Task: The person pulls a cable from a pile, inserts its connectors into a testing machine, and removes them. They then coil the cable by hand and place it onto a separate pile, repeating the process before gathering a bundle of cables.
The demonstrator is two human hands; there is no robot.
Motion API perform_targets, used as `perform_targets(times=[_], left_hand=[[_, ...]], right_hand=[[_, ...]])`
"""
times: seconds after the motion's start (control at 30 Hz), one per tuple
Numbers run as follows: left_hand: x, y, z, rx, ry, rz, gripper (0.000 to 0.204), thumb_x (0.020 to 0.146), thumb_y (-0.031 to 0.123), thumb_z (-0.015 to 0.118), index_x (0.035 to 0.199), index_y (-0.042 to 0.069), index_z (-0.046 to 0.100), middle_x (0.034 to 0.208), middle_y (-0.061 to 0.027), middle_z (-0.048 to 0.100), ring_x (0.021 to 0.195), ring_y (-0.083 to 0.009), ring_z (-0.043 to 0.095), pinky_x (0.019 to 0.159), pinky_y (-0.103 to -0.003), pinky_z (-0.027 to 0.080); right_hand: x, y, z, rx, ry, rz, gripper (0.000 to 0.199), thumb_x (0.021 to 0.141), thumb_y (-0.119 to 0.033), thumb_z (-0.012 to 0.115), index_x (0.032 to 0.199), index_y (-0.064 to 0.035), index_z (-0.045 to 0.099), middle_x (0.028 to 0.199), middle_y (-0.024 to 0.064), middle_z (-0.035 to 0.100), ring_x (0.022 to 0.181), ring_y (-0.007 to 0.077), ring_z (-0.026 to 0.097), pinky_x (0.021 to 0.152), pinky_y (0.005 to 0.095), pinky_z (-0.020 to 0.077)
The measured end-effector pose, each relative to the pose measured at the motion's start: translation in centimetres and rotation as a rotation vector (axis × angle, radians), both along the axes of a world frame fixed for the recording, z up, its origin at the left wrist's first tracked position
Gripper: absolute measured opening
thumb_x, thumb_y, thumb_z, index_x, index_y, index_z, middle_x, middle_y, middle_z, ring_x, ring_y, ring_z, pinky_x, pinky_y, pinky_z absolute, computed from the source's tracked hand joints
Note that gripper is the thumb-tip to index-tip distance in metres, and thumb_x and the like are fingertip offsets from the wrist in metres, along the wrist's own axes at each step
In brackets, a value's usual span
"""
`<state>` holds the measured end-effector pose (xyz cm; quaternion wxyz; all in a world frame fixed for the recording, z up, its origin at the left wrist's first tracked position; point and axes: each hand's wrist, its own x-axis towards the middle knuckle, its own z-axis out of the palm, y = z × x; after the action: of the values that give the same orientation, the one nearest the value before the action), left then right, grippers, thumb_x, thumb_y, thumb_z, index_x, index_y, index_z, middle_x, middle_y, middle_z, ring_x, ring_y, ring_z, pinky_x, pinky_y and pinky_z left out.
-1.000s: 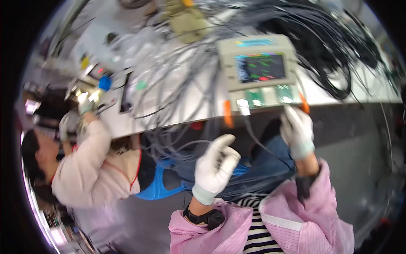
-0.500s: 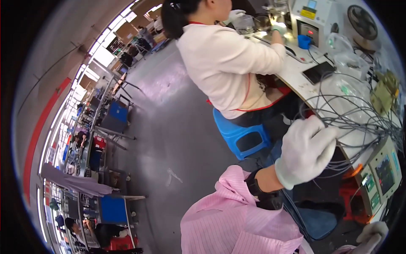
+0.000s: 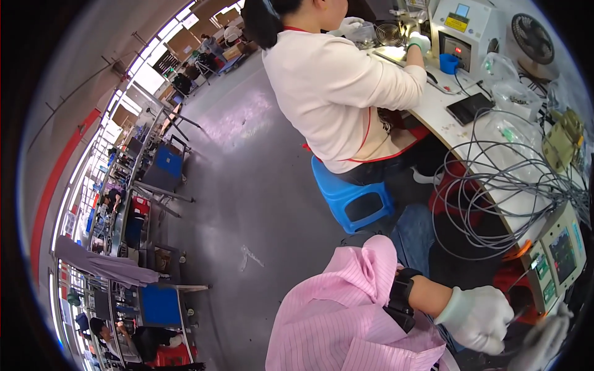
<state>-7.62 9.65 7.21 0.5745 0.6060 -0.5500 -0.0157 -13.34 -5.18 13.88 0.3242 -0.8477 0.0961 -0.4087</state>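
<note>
Low down, both gloved hands — left hand (image 3: 479, 316), right hand (image 3: 544, 339) — near the monitor (image 3: 560, 253).

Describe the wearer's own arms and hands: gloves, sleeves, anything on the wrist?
Both hands wear white fabric gloves: the left hand shows clearly, the right hand is blurred at the lower rim. The left arm has a pink pinstriped sleeve, bunched up the forearm. A black band wraps the left wrist area below the sleeve. The right sleeve is out of view.

Grey cables (image 3: 489, 185) spill over the table's (image 3: 445, 127) near edge, crowding my gloved left hand (image 3: 479, 318); floor leftward lies open.
</note>
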Motion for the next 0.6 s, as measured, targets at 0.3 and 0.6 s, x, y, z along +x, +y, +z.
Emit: perform_targets(times=[0.3,0.6], left_hand=[[1.1,0.9,3.8,0.144,-0.599,-0.054,0.018,0.070,0.021,0.057,0.067,0.004,0.055,0.062,-0.0071,0.053,0.056,-0.0204,0.051,0.052,-0.033,0.039],[2.8,-0.8,0.6,-0.147,-0.188,0.124,0.026,0.059,0.024,0.064,0.051,0.003,0.052,0.074,-0.0099,0.052,0.060,-0.0230,0.050,0.052,-0.033,0.038]], right_hand=[[-0.8,-3.1,-5.9,0.478,0.694,0.988,0.027,0.090,-0.017,0.043,0.103,0.0047,0.054,0.084,0.0134,0.060,0.067,0.0122,0.054,0.060,0.0211,0.0432],[-2.1,-3.9,-8.9,0.274,0.356,0.805,0.018,0.085,-0.012,0.048,0.090,0.0038,0.054,0.069,0.0113,0.056,0.053,0.0184,0.048,0.045,0.0290,0.0354]])
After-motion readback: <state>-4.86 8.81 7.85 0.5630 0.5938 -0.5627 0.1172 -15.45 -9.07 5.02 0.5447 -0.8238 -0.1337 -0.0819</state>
